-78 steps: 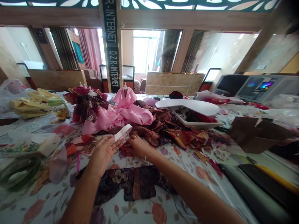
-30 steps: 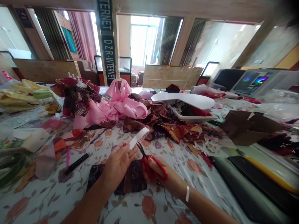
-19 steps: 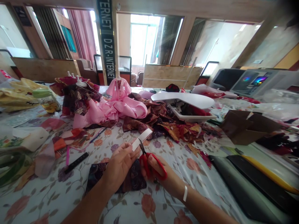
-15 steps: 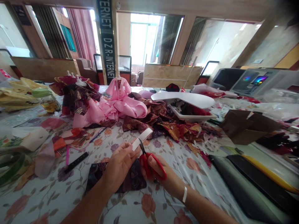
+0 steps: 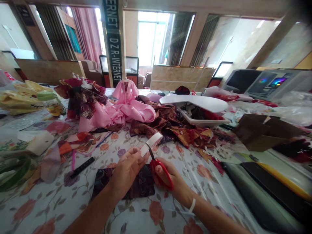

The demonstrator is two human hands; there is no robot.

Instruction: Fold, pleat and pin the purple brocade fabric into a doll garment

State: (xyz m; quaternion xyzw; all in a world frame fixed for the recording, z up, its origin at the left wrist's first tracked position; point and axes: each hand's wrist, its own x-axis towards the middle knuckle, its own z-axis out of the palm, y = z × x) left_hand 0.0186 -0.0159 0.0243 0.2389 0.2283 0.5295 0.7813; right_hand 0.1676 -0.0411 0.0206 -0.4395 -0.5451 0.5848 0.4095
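Observation:
My left hand (image 5: 130, 170) is closed, pinching one end of a white paper-like strip (image 5: 155, 139) whose far end curls up and away. In my right hand (image 5: 168, 175) is a pair of red-handled scissors (image 5: 162, 174), my thumb and fingers on the loops. The dark blades reach up to the strip and cross it just beyond my left fingertips. Whether they have cut into it I cannot tell. Under both hands lies a folded dark patterned cloth (image 5: 145, 185) on the floral tablecloth (image 5: 136, 214).
A black bar with small studs (image 5: 82, 167) lies to the left. Behind are a pink doll dress (image 5: 125, 92), brown fabric (image 5: 165, 113) and a white tray (image 5: 204, 122) with its lid askew. Rightward stand a brown box (image 5: 264, 130) and dark flat cases (image 5: 253, 191).
The scissor handles look closer together than before, and the strip's free end has curled more. Both hands stay close together in nearly the same place; the whole view has shifted slightly.

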